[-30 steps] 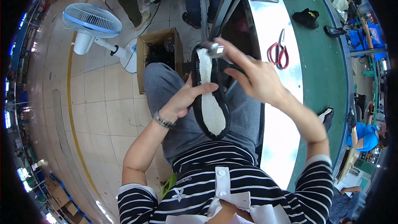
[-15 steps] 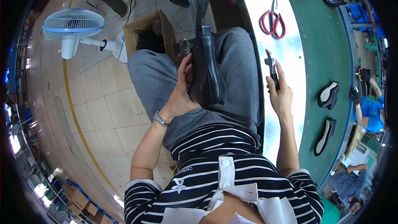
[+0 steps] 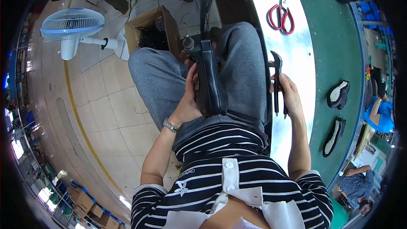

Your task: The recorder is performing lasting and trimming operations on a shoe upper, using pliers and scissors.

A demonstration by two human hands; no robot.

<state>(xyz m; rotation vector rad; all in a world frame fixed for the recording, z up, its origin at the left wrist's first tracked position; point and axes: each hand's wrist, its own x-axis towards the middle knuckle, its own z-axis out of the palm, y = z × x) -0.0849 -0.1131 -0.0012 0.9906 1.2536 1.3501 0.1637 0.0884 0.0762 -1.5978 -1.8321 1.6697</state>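
Observation:
In front of my lap, my left hand (image 3: 186, 104) is wrapped round the left side of a black leather shoe (image 3: 207, 87), thumb toward its near end. The shoe's far end meets a metal post (image 3: 205, 12); how they join is hidden. Over the shiny metal bench top, my right hand (image 3: 291, 95) grips dark lasting pliers (image 3: 276, 65), with the curved jaws pointing away from me and the handles toward me. Beyond the pliers, red-handled scissors (image 3: 281, 17) lie on the bench.
A green conveyor belt (image 3: 328, 55) runs along the right, carrying black shoes with pale insides (image 3: 338, 94). On the floor at left stand a white-and-blue fan (image 3: 74, 25) and a cardboard box (image 3: 169, 29) with dark scraps. A bottle (image 3: 188, 42) stands beyond my knees. Other people are nearby.
The pliers have turned in my right hand, so jaws and both handles now show lengthwise. My left hand and the shoe's near end have shifted slightly toward me.

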